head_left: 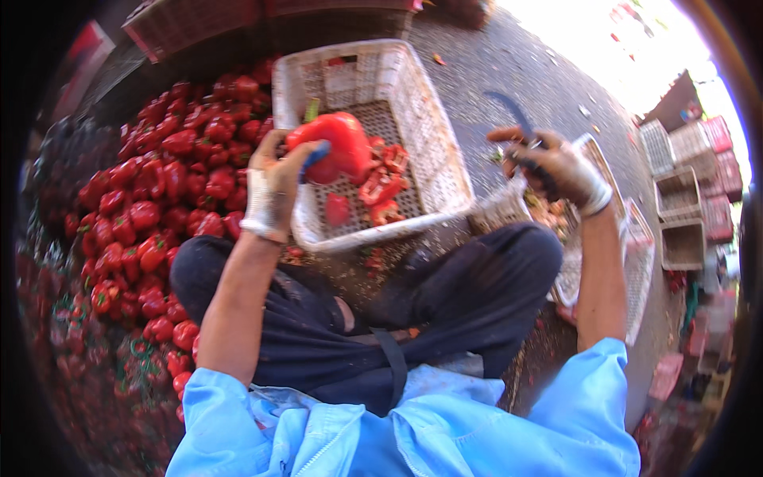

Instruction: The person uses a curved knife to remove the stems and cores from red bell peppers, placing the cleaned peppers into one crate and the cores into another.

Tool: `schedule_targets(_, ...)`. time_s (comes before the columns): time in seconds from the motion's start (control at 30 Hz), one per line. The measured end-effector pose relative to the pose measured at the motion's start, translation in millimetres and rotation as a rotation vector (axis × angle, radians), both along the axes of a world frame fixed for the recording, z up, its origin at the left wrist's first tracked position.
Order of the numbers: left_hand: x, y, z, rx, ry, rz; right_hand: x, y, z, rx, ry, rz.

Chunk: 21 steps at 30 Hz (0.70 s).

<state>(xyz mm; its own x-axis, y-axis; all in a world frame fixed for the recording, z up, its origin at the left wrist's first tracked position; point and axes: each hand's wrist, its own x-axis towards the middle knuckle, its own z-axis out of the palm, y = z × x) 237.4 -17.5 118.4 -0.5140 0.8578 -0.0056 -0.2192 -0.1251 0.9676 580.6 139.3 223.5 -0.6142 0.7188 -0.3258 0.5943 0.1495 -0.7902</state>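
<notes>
Carefully: left grip (274,175) grasping pepper (342,147) over crate (437,151), right grip (552,163) clenched round knife (517,110); best steady pepper, angle knife away from left grip.

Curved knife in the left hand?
No, the right hand holds the curved knife, while the left hand grips a red bell pepper.

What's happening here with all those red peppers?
A person sitting on the ground is holding a big red bell pepper in the left hand, above a white plastic crate. The right hand grips a curved knife, away from the pepper. Some red pepper pieces lie in the crate, and a big pile of whole red bell peppers sits to the left.
</notes>
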Motion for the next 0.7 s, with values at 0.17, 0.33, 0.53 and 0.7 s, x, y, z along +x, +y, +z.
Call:
schedule_targets(0.17, 4.9, 7.2, -2.9, -0.004, 0.003, -0.054, 166.5, 52.4, -47.1, -0.061, 0.111, -0.218)
schedule_targets(0.33, 8.2, 11.1, -7.6, -0.062, 0.086, -0.11, 308.9, 38.3, -176.2, 0.149, -0.594, -0.663)
schedule_targets(0.53, 9.6, 13.7, -11.4, -0.071, 0.097, -0.103, 301.8, -13.9, -132.2, -0.251, -0.143, -0.88)
schedule_targets(0.7, 15.2, 22.3, -15.3, -0.075, 0.102, -0.13, 307.9, -25.8, -94.0, -0.387, -0.029, -0.822)
